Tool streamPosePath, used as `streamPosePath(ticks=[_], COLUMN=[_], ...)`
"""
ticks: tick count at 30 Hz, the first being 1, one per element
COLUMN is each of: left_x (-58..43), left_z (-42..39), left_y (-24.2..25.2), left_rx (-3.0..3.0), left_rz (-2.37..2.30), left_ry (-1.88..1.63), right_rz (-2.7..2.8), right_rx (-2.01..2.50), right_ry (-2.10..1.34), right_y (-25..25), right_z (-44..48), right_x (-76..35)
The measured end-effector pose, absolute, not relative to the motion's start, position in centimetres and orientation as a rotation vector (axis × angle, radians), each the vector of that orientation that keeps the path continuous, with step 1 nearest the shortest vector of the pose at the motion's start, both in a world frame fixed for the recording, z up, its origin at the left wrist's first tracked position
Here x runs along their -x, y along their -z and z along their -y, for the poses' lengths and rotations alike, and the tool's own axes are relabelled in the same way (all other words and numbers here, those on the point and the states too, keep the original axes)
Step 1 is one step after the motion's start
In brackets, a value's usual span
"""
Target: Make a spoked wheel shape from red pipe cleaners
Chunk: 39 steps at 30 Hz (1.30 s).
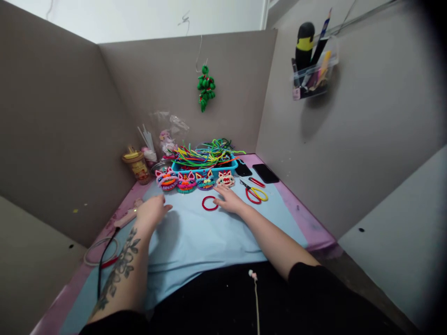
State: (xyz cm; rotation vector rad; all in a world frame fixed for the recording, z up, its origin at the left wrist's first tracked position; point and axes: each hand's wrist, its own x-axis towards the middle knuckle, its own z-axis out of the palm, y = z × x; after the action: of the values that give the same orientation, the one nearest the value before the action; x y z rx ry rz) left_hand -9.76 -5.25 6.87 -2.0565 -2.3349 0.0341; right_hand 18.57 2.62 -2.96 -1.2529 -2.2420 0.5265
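My right hand (pixel 228 200) lies low over the blue cloth with its fingers stretched out. Its thumb side meets the edge of a red fuzzy ring (pixel 204 208), and its fingertips reach close to a white animal head with red trim (pixel 225 179). Left of that head stand a teal one (pixel 205 180), a pink and teal one (pixel 186 183) and a purple one (pixel 166 180), all seemingly of pipe cleaners. My left hand (pixel 152 214) hovers above the cloth at the left, thumb apart from loosely bent fingers, with nothing visible in it.
Behind the heads is a blue basket (pixel 178 169) of colourful pipe cleaners. Scissors (pixel 253 193), a red cutter (pixel 257 182) and two dark phones (pixel 266 173) lie right. A pink glue gun (pixel 126 217), its cord and a brown cup (pixel 139 170) are left. Grey partitions (pixel 237 83) enclose the table.
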Motion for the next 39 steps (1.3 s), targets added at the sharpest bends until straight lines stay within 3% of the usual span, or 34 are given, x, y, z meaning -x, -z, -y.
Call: streamPosePath(ticks=[7,12,16,19,22,25,30,39], left_x=[12.3,12.2,10.4,7.0,3.1,0.1,-1.0,-0.1], left_z=[6.6,7.5,9.0,7.9,4.8,1.8,0.1,0.7], left_y=[-3.2,-5.3,-9.8,-11.2,-9.6,-6.3,-2.5,-1.7], left_rx=[2.000,2.024,2.071,2.011,2.046,1.858,1.873,2.105], left_rz=[2.535,2.501,2.187,1.953,1.864,2.065,2.150,2.268], left_ry=[-0.189,0.012,1.361,2.302,2.671,2.970,3.043,3.023], right_rz=[2.273,2.273,2.078,1.899,1.706,1.570,1.491,1.325], right_rx=[1.187,1.126,0.925,0.690,0.495,0.506,0.790,0.728], right_ry=[-0.611,-0.597,-0.646,-0.913,-1.326,-1.503,-1.436,-1.611], right_y=[3.2,2.9,2.2,1.7,1.4,1.3,0.9,1.0], right_z=[-1.8,-1.3,-1.0,-0.3,0.4,0.9,0.9,0.8], right_x=[-17.9,-17.7,-17.5,-17.0,-16.3,-15.6,-15.4,-15.7])
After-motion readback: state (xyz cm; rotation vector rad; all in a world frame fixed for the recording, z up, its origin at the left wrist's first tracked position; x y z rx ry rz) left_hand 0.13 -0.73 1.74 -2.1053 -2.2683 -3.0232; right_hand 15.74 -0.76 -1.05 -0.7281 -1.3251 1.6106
